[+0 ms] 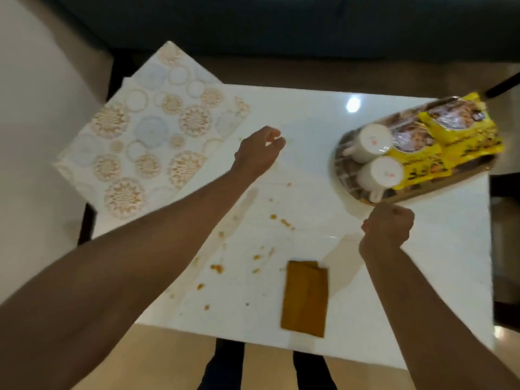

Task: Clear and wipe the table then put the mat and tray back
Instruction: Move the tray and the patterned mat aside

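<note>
The white table (pixel 309 130) serves as the landmark. The patterned mat (pixel 146 136) lies skewed over the table's far-left corner, its long axis running diagonally from the near left to the far right, with its left part overhanging the table's edge. The oval tray (pixel 346 178) sits at the table's far-right side, its long axis angled from the near left up toward the far-right corner, where its end juts past the table's edge; it carries two white cups (pixel 371 142) turned upside down at its left end and yellow snack packets (pixel 455 136) toward its right end. A folded mustard-coloured cloth (pixel 305 298) lies near the table's front edge, its long axis running roughly front to back. Orange crumbs and smears (pixel 216 268) dot the table's middle and front-left. The left arm stretches diagonally over the table, and the left hand (pixel 257 153) hovers near the mat's right edge with its fingers loosely curled, holding nothing. The right arm reaches in from the front right, and the right hand (pixel 389 226) is curled into a fist just in front of the tray's near rim; I cannot tell whether it touches the rim.
</note>
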